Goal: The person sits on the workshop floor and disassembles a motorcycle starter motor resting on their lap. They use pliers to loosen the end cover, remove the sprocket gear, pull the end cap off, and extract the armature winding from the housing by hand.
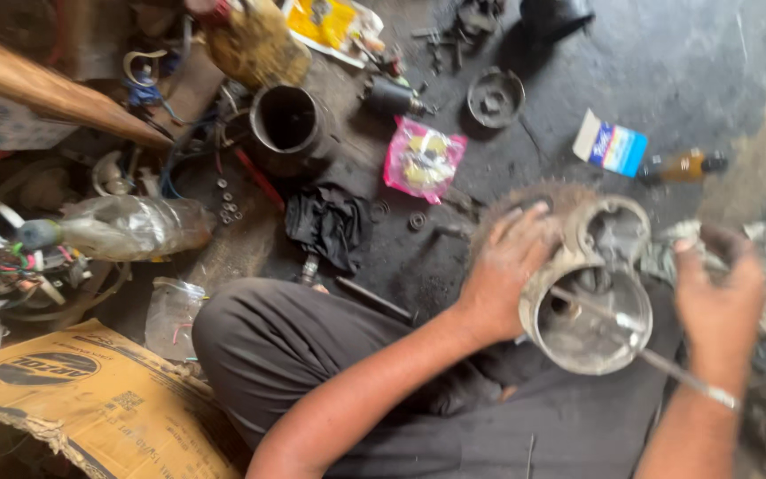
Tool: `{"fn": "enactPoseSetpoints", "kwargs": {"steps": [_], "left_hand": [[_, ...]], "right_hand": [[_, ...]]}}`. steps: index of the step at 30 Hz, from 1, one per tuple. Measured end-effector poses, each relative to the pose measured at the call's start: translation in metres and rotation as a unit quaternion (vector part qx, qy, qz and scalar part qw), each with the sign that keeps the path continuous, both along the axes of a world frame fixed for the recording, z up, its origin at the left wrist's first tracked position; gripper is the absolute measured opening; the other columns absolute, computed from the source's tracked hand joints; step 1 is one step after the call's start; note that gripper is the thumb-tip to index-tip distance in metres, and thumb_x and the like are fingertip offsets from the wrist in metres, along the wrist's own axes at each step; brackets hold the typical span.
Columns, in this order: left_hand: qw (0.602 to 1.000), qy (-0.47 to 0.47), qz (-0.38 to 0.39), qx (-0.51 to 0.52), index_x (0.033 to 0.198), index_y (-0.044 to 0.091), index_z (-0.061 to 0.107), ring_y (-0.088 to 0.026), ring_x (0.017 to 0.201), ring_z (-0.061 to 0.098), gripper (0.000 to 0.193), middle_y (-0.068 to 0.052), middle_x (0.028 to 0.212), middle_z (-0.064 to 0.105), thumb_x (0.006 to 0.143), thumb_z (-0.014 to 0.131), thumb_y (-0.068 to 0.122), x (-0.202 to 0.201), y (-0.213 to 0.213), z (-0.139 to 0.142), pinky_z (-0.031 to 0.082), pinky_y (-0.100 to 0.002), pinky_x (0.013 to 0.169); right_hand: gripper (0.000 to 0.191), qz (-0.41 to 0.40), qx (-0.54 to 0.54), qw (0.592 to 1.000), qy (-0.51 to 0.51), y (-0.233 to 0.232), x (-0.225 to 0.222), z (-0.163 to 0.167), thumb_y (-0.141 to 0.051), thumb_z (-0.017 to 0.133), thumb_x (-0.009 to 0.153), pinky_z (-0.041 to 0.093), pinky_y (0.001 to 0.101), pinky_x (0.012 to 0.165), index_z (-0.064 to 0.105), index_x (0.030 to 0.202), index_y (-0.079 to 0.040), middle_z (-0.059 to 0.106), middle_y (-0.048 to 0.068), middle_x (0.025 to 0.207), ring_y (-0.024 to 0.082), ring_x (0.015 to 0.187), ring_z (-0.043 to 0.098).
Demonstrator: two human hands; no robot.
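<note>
1. Dark, oil-stained floor (693,62), cluttered with parts; seen from my feed looking straight down onto the person's lap, dark trousers (312,355).
2. Left hand (503,266) lies spread over the top and near side of a round metal housing (591,293), fingers wrapped on its rim, holding it steady on the lap.
3. Housing is open toward the camera, with a smaller round opening above the big one and a toothed edge showing behind the fingers.
4. Right hand (720,297) sits just right of the housing, fingers curled closed around the handle end of a thin metal rod (631,341). The hand is blurred, so I cannot tell the grip more exactly.
5. Rod runs on a slant from under the right wrist up and left into the housing's big opening.
6. Beyond the housing: pink packet (423,160), black rag (330,222), dark pipe section (287,120), small round part (495,96).
7. Upper right: white-and-blue box (612,146), small amber bottle (684,166) just beside it.
8. Left side: clear plastic bottle (126,226) lying down, tangled wires (2,266), cardboard (82,399) at lower left, clear jar (173,315) beside the knee.
</note>
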State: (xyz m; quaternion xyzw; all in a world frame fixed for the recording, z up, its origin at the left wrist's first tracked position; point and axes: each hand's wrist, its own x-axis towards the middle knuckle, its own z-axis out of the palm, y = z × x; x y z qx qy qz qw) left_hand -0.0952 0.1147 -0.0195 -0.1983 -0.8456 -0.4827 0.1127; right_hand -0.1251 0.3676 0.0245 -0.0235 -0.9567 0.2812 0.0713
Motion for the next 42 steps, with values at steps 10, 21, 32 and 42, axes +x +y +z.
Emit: {"fn": "enactPoseSetpoints", "kwargs": {"steps": [10, 21, 32, 42], "left_hand": [[0.981, -0.107, -0.015, 0.162, 0.137, 0.004, 0.059, -0.034, 0.135, 0.059, 0.037, -0.016, 0.140, 0.062, 0.104, 0.060, 0.020, 0.007, 0.013, -0.028, 0.043, -0.044, 0.119], [0.984, -0.011, -0.177, -0.034, 0.141, -0.005, 0.054, -0.038, 0.133, 0.053, 0.076, -0.024, 0.140, 0.059, 0.080, 0.080, 0.032, -0.004, 0.012, -0.024, 0.040, -0.049, 0.113], [0.922, -0.094, -0.018, -0.376, 0.137, 0.002, 0.057, -0.044, 0.121, 0.062, 0.065, -0.024, 0.128, 0.067, 0.092, 0.079, 0.042, -0.010, -0.178, 0.147, 0.050, -0.053, 0.102], [0.801, -0.400, 0.219, -0.389, 0.113, -0.002, 0.061, -0.048, 0.109, 0.064, 0.067, -0.030, 0.112, 0.066, 0.070, 0.082, 0.045, 0.118, -0.188, -0.045, 0.054, -0.054, 0.091]], "right_hand": [[0.068, -0.037, 0.092, 0.994, -0.039, -0.021, 0.210, 0.001, -0.035, 0.074, 0.083, 0.033, 0.0565, 0.115, 0.055, 0.136, 0.004, 0.046, 0.034, 0.148, 0.051, 0.140, 0.041], [0.056, 0.189, 0.037, 0.975, -0.114, -0.025, 0.314, -0.016, -0.036, 0.072, 0.085, 0.021, 0.0649, 0.114, 0.064, 0.134, -0.009, 0.045, 0.019, 0.153, 0.040, 0.149, 0.031], [0.040, 0.214, 0.149, 0.961, 0.096, -0.045, 0.357, -0.038, -0.041, 0.066, 0.082, 0.032, 0.0413, 0.078, 0.075, 0.114, -0.019, 0.071, 0.004, 0.127, 0.020, 0.115, 0.062], [0.041, 0.239, 0.034, 0.964, 0.108, 0.007, 0.317, -0.053, -0.037, 0.068, 0.067, 0.040, 0.0369, 0.069, 0.075, 0.105, -0.024, 0.074, 0.004, 0.114, 0.010, 0.103, 0.065]]}}
